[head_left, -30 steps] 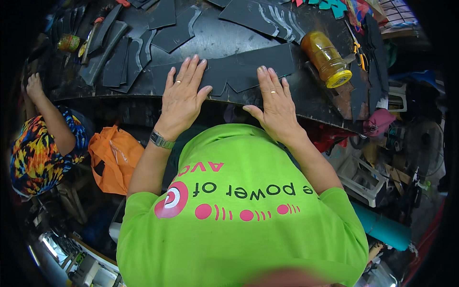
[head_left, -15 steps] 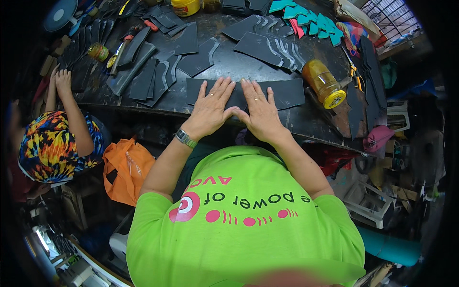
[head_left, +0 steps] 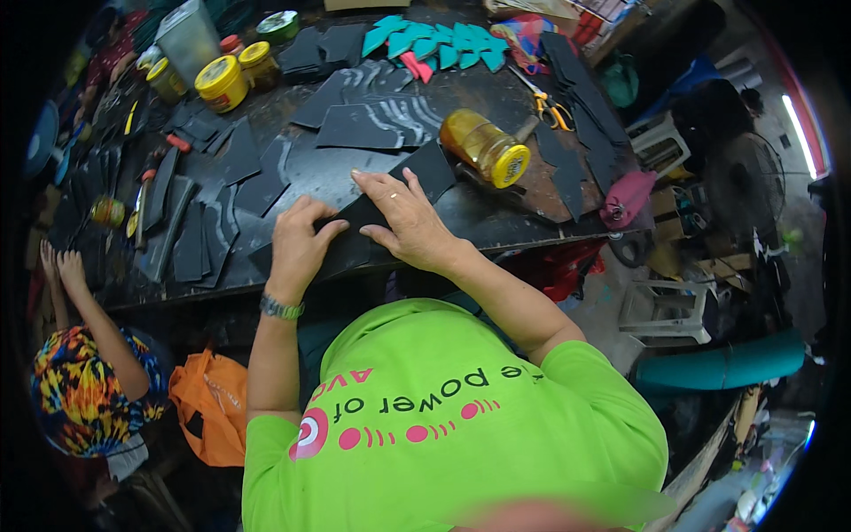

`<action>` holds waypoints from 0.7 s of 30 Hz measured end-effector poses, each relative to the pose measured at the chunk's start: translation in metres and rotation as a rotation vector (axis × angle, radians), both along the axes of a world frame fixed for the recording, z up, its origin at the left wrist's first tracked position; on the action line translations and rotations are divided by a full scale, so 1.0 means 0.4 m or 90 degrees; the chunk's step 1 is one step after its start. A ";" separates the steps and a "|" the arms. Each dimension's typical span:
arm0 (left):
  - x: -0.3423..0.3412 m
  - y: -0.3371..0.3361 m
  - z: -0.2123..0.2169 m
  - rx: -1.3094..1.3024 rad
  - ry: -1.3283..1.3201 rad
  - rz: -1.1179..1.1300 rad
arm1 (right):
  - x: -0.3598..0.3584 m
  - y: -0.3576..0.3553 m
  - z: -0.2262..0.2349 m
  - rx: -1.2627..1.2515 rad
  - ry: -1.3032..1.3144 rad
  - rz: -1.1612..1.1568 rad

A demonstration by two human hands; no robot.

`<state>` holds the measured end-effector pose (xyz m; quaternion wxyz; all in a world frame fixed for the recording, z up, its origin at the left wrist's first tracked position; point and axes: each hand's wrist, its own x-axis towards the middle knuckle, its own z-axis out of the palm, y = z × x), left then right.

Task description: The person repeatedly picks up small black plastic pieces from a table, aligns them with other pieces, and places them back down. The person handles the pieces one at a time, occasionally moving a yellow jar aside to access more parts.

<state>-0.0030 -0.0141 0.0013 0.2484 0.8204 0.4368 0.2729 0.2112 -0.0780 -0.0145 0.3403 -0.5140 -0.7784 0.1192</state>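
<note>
A long black sheet piece [head_left: 359, 213] lay at the near edge of the table, beneath both hands. Its long axis ran aslant, one end toward the lower left near the table's rim, the other toward the upper right, pointing at the jar [head_left: 474, 146]. The right hand [head_left: 399, 213] lay across the piece with its grip released, fingers extended and thumb apart. The left hand [head_left: 301, 239] was on the piece's left part with fingers bent; whether its grip pinched the material could not be told, since the knuckles hid the fingertips.

The jar, amber inside and yellow-lidded, lay on its side just beyond the piece's far end, lid toward the lower right. The table [head_left: 315, 176] was dark and shiny, with scuffs. On it, beyond the hands, were black pieces with pale curved bands [head_left: 377, 124], teal cutouts [head_left: 439, 43], orange-handled scissors [head_left: 551, 111] and a yellow tub [head_left: 222, 84].

Off the table's left side sat a co-worker in a multicoloured shirt [head_left: 93, 386], near an orange bag [head_left: 211, 403]. To the right stood a white plastic stool [head_left: 669, 310], with a teal roll [head_left: 722, 365] near it.
</note>
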 end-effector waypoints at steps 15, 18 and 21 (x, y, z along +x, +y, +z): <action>-0.061 -0.114 0.128 0.468 -0.131 0.075 | 0.125 -0.053 0.264 0.157 0.034 0.005; -0.066 -0.101 0.076 0.336 -0.159 0.037 | 0.372 -0.019 0.310 0.208 0.095 -0.211; -0.044 -0.080 -0.010 0.127 -0.151 0.017 | 0.688 0.079 0.320 0.243 0.238 -0.338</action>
